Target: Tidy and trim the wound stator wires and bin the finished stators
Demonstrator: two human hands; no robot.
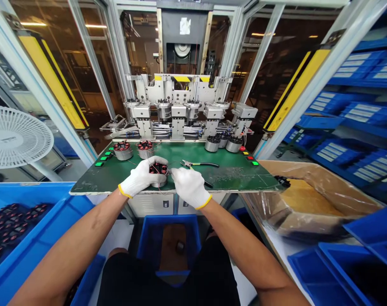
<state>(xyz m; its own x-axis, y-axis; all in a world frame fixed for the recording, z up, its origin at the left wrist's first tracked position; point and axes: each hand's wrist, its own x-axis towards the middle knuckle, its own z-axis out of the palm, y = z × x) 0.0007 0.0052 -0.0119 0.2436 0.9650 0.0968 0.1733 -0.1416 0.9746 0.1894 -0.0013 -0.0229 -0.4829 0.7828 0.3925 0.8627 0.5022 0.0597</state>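
At the front edge of the green worktop (231, 180), my left hand (139, 175) in a white glove is closed around a motor stator (159, 169) with black and copper-red windings in a silver ring. Thin wire strands stick out from its top. My right hand (190, 185), also gloved, is pinched closed just right of the stator; what its fingertips hold is too small to tell. Behind the right hand lie pliers (201, 164) with dark and yellow-green handles. A second dark handle (208, 183) shows beside that hand, its other end hidden.
Wound stators (122, 151) stand back left, and several dark-topped ones (212, 143) back right. A clamping machine (179, 110) spans the rear. Green buttons (99, 164) line the sides. Blue bins (61, 199), a carton (333, 174) and a fan (18, 136) surround the bench.
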